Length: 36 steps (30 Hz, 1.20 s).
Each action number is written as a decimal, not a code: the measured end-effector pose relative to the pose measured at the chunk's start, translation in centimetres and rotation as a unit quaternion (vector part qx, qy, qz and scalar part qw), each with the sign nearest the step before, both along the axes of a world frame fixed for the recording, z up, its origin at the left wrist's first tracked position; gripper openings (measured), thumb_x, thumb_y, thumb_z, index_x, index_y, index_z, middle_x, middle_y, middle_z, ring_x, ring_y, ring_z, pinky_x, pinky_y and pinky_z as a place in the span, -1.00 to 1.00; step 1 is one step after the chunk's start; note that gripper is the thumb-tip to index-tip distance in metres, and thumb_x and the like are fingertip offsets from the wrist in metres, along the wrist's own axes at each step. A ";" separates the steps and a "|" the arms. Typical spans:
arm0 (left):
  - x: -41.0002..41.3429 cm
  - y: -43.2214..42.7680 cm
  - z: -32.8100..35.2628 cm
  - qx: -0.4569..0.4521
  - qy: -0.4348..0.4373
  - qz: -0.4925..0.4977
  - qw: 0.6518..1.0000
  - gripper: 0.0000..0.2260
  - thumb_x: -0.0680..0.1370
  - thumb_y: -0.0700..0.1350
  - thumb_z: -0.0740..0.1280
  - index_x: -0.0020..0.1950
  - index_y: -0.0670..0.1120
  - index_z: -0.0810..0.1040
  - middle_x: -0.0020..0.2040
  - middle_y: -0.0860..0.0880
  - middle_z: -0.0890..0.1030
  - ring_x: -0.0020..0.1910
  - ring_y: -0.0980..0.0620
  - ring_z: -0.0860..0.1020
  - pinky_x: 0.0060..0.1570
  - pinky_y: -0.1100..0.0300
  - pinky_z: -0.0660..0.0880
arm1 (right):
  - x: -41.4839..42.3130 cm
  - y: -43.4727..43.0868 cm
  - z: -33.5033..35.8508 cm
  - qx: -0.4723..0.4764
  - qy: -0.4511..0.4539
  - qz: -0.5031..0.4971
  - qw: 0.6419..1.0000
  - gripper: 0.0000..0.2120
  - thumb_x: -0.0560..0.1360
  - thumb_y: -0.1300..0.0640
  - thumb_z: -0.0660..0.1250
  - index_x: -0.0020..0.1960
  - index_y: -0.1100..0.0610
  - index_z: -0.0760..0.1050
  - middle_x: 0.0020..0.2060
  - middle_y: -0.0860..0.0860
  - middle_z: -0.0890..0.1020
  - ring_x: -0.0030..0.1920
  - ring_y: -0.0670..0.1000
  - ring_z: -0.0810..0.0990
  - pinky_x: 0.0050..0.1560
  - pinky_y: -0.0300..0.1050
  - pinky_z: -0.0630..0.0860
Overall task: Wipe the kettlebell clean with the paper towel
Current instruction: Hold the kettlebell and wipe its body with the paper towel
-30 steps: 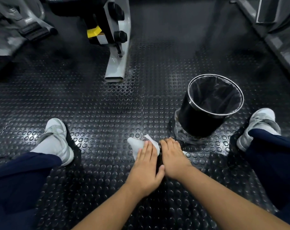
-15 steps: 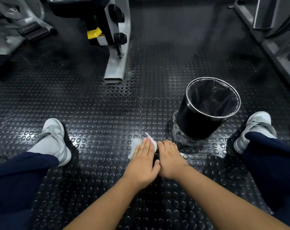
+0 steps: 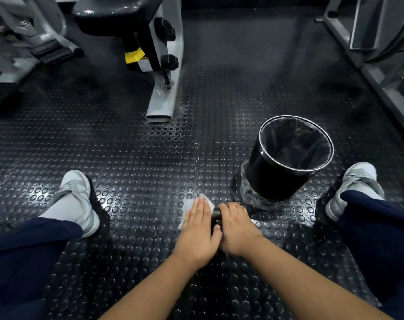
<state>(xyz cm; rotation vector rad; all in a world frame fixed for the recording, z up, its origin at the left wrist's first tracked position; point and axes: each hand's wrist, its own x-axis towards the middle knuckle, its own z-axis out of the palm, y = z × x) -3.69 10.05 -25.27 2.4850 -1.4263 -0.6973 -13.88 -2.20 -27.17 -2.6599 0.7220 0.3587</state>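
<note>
L shoe (image 3: 77,197) sits at 9 o'clock from the hands, well apart. The studded floor mat (image 3: 138,169) btwn them is open room for a sweep to that side. A grey machine foot (image 3: 160,105) lies far off at 11 and is no obstacle.

The paper towel (image 3: 187,210) lies under the L hand (image 3: 197,229). Its white edge pokes out at 9 and 12 of the fingers (image 3: 199,211), which are straight, close together and pressing the towel down flat.

The kettlebell (image 3: 216,213) is on the floor right at the hands and nearly all hidden. Only a dark metal bit shows in the gap btwn them, just at 3 o'clock from the L fingertips. That bit looks like the handle, w/ its long axis approx 9–3, but I can't tell for sure.

R hand (image 3: 236,225) touches the L at the thumb, w/ its fingers curled down over the kettlebell, prob steadying it.

The L hand has the towel and is the nearer one, so the next wipe likely runs toward 3 or back toward 6.

The bin (image 3: 272,179) stands near at 1 o'clock of the R hand and crowds that side. R shoe (image 3: 355,181) is beyond it at 2–3.
</note>
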 end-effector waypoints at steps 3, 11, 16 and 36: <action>0.5 1.0 -0.7 -0.016 0.053 0.063 0.996 -0.31 0.72 0.11 0.01 0.68 -0.08 -0.32 0.68 -0.02 -0.36 0.63 0.09 -0.39 0.66 0.07 -0.22 | 0.2 0.1 -0.1 -0.010 -0.003 0.004 1.000 -0.04 0.40 -0.17 0.37 0.61 0.21 0.03 0.45 0.13 0.26 0.51 0.18 0.20 0.62 0.17 0.06; -2.2 1.6 0.3 -0.033 -0.012 -0.039 0.999 -0.33 0.70 0.10 -0.03 0.68 -0.07 -0.31 0.65 0.00 -0.40 0.59 0.15 -0.48 0.63 0.07 -0.31 | 0.0 0.1 0.1 -0.013 -0.002 -0.002 1.000 -0.17 0.49 -0.05 0.31 0.61 0.21 0.02 0.46 0.13 0.24 0.52 0.18 0.19 0.62 0.16 0.06; 0.5 1.0 -0.7 -0.027 0.046 0.072 0.996 -0.34 0.72 0.10 -0.01 0.69 -0.06 -0.28 0.67 0.01 -0.35 0.65 0.09 -0.36 0.63 0.13 -0.27 | 0.1 0.0 0.0 -0.004 -0.006 0.003 1.000 -0.10 0.39 -0.14 0.35 0.58 0.18 0.07 0.41 0.12 0.28 0.47 0.17 0.22 0.60 0.16 0.08; -1.3 3.7 -0.3 -0.003 0.051 0.025 0.998 -0.21 0.69 0.18 0.07 0.64 0.00 -0.45 0.61 0.04 -0.53 0.58 0.08 -0.51 0.65 0.00 -0.21 | -0.1 0.1 -0.2 -0.011 -0.015 -0.007 1.000 -0.05 0.36 -0.17 0.41 0.58 0.18 0.08 0.42 0.12 0.27 0.48 0.17 0.21 0.61 0.14 0.06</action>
